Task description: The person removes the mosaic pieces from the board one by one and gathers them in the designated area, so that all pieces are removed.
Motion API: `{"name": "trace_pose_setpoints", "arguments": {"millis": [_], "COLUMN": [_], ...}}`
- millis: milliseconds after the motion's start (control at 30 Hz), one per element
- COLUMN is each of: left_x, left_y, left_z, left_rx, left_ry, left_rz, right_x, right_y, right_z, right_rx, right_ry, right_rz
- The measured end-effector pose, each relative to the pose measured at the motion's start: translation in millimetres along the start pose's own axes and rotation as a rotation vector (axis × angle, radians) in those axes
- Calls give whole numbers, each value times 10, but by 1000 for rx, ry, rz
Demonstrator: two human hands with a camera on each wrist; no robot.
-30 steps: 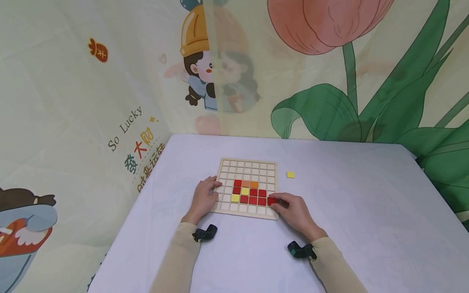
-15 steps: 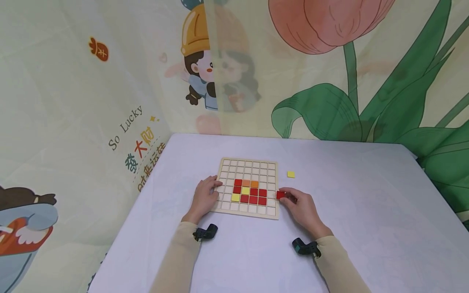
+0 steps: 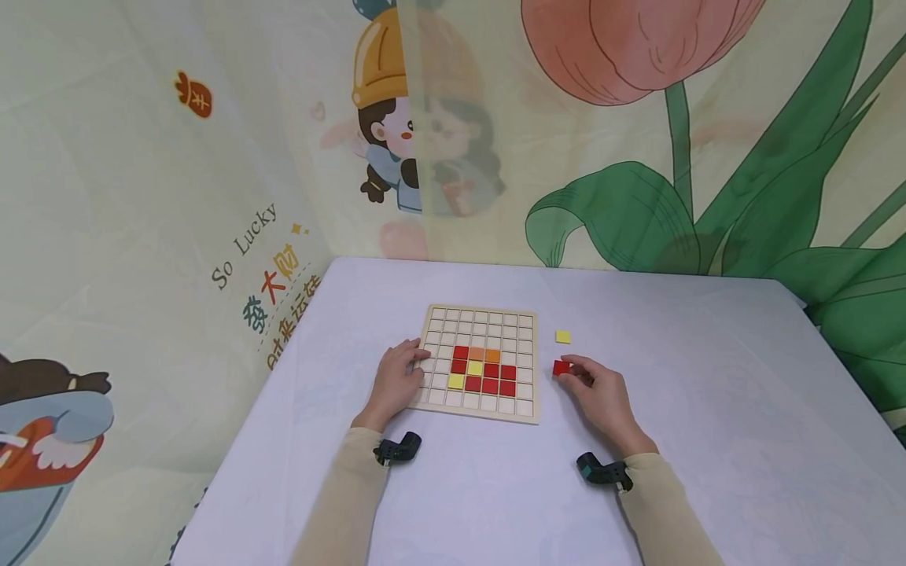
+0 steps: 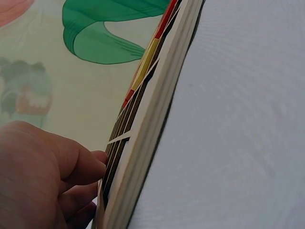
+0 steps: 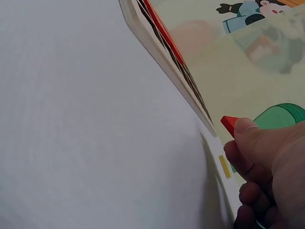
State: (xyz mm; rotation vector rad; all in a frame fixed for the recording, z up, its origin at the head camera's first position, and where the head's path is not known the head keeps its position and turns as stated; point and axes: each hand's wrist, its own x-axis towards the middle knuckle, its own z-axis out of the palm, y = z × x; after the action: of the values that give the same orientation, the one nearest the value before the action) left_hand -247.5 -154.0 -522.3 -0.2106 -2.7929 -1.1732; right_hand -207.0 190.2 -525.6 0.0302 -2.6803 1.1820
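My right hand [image 3: 600,399] pinches a square red tile [image 3: 560,368] between thumb and fingertips, just right of the wooden grid board [image 3: 488,329]. In the right wrist view the tile [image 5: 229,124] tilts up beyond the thumb tip. My left hand [image 3: 393,381] rests at the board's left edge, its fingertips touching the frame. The left wrist view shows the thumb at the board's side [image 4: 157,114] and the other fingers bent below it. Several red tiles [image 3: 490,386], two orange tiles and two yellow tiles lie in the middle cells of the board.
A loose yellow tile [image 3: 562,336] lies on the white-covered table [image 3: 708,377], right of the board and behind the red tile. Printed cloth [image 3: 602,220] hangs behind the table and at its left. Dark wrist cameras [image 3: 605,472] sit on both wrists.
My right hand has lifted the red tile from the board's right column and carried it right, past the board's edge. The left hand stays at the left edge.
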Motion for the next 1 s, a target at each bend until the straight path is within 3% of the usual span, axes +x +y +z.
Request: {"name": "trace_pose_setpoints", "arguments": {"millis": [600, 1000], "left_x": [10, -3], "left_y": [33, 12], "left_z": [-10, -5], "left_rx": [8, 7], "left_ry": [-1, -6], "left_rz": [-18, -27], "right_x": [183, 381], "right_y": [147, 289], "right_z": [-109, -223], "right_rx": [-4, -58], "right_ry": [101, 40], "right_rz": [99, 108]}}
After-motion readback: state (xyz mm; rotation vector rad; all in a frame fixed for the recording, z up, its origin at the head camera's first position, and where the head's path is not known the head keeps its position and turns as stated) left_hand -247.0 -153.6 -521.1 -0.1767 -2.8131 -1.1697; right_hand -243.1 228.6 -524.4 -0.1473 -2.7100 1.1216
